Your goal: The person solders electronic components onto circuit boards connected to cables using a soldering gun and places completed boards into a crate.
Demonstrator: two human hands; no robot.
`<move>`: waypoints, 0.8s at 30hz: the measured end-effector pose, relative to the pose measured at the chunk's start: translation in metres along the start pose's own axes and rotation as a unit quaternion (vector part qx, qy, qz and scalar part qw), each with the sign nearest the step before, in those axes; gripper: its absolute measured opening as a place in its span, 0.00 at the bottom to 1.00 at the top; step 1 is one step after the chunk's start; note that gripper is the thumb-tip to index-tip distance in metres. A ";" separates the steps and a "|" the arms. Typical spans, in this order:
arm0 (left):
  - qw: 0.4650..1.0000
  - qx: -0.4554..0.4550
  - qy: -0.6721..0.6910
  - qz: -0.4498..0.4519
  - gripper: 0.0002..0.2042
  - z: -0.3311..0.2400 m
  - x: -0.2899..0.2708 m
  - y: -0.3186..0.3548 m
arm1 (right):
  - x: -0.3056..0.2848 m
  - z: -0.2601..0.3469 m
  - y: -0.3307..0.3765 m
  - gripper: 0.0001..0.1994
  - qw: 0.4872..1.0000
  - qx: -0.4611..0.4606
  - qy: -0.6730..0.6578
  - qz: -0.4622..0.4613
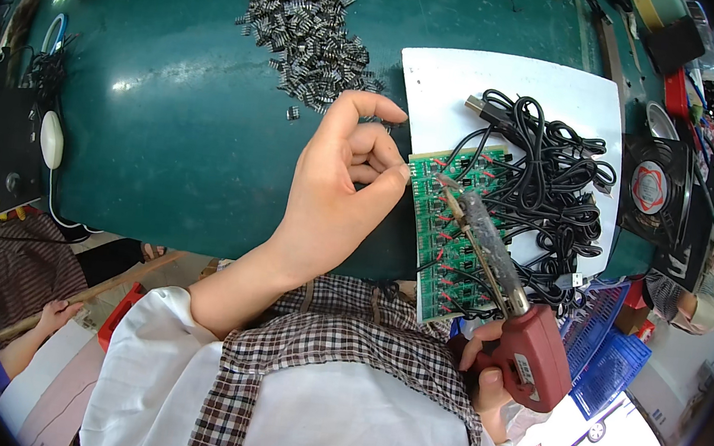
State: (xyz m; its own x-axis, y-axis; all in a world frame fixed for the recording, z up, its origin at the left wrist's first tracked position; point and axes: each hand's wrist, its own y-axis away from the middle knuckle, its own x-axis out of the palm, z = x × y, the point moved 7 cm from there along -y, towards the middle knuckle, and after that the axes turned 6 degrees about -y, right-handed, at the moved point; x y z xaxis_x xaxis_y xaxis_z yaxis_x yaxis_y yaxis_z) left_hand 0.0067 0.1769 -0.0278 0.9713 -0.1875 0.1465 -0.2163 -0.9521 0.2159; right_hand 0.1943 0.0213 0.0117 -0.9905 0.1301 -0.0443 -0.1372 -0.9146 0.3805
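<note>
My right hand (489, 376) grips the dark red handle of a soldering gun (536, 355). Its long barrel slants up and left over a green circuit board panel (439, 232), with the tip above the upper part of the panel. My left hand (341, 169) is closed at the panel's upper left edge, thumb and a curled finger pinched together, forefinger bent above them. Whatever sits in that pinch is too small or hidden to make out. Black USB cables (545, 173) lie bundled over the panel's right side, and short red wires show on it.
Beneath the panel lies a white board (451, 76) on the green table (166, 133). Many small black-and-metal parts (308, 26) are heaped beyond my left hand. A black fan (652, 184) stands at right, blue plastic crates (612, 363) below it. Other people's arms show at both sides.
</note>
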 end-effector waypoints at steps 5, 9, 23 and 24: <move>0.999 0.004 -0.038 -0.035 0.18 -0.002 -0.008 0.010 | -0.002 0.003 -0.001 0.35 0.995 -0.069 -0.047 -0.048; 0.999 0.010 -0.034 -0.032 0.19 -0.003 -0.006 0.013 | 0.002 -0.001 -0.003 0.32 0.996 -0.074 -0.043 -0.033; 1.000 0.008 0.013 -0.011 0.20 0.001 -0.005 0.004 | 0.005 -0.008 -0.006 0.25 0.996 -0.052 -0.068 -0.030; 1.000 0.010 0.015 -0.010 0.20 0.001 -0.005 0.003 | 0.005 -0.009 -0.006 0.26 0.996 -0.051 -0.070 -0.038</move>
State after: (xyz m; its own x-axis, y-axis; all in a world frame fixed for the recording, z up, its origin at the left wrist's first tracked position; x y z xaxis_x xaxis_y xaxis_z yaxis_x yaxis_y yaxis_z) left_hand 0.0015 0.1743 -0.0286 0.9719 -0.1613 0.1716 -0.1946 -0.9603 0.1996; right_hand 0.1906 0.0245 0.0012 -0.9673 0.2457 0.0626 -0.2185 -0.9331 0.2857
